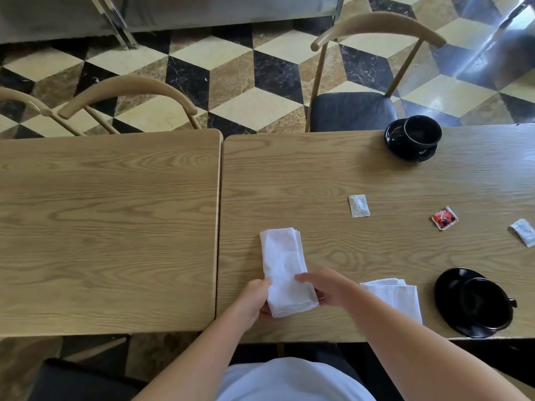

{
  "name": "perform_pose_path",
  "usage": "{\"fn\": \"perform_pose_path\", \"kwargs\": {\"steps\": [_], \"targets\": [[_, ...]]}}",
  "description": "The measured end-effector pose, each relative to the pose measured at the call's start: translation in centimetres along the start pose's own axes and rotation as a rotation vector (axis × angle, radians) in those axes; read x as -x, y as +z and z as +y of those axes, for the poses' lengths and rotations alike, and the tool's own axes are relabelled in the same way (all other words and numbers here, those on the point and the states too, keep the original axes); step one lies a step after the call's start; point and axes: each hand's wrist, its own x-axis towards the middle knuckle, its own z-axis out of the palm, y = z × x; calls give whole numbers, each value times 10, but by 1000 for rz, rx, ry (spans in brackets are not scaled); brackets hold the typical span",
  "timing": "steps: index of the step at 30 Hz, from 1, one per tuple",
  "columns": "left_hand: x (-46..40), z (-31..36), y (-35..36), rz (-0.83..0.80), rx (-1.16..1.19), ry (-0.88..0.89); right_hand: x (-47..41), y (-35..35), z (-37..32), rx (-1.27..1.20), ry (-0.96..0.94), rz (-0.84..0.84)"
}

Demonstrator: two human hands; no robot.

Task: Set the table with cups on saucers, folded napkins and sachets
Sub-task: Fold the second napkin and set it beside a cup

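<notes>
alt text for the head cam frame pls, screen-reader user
Both hands, left hand and right hand, hold the near end of a folded white napkin on a wooden table. To the right lie a second napkin, three sachets and two black cups on black saucers, one near and one far.

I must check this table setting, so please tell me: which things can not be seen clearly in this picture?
- Second napkin, head view: right forearm covers its left part.
- Pale sachet: cut by the right edge.
- White sachet and red sachet: print too small to read.
- Both cups: dark insides, contents unclear.
</notes>
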Motion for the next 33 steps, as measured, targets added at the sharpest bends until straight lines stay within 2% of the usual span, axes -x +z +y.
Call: {"fn": "perform_pose_path", "kwargs": {"steps": [5,8,11,16,18,22,25,28,30,32,33], "targets": [[-9,-1,-4,50,198,-94,0,9,6,-86,37,-8],[-14,-1,-2,62,203,-117,3,11,6,-57,71,-25],[-22,5,1,73,190,-63,5,10,2,-45,79,-28],[-27,12,3,135,230,-148,4,6,-2,-173,164,-97],[-27,18,7,202,263,-133,1,6,-5,-269,197,-71],[-19,33,13,494,51,87,-3,1,-22,-568,204,-57],[-14,34,5,589,-277,325,-7,-4,-38,-742,223,-72],[-14,29,-3,399,-584,561,-9,-6,-48,-841,233,-94],[-15,30,-6,308,-614,603,-9,-6,-52,-859,240,-91],[-18,36,-6,317,-590,616,-9,-3,-55,-822,258,-79],[-21,40,-6,329,-581,613,-9,-1,-57,-725,249,-52]]}}
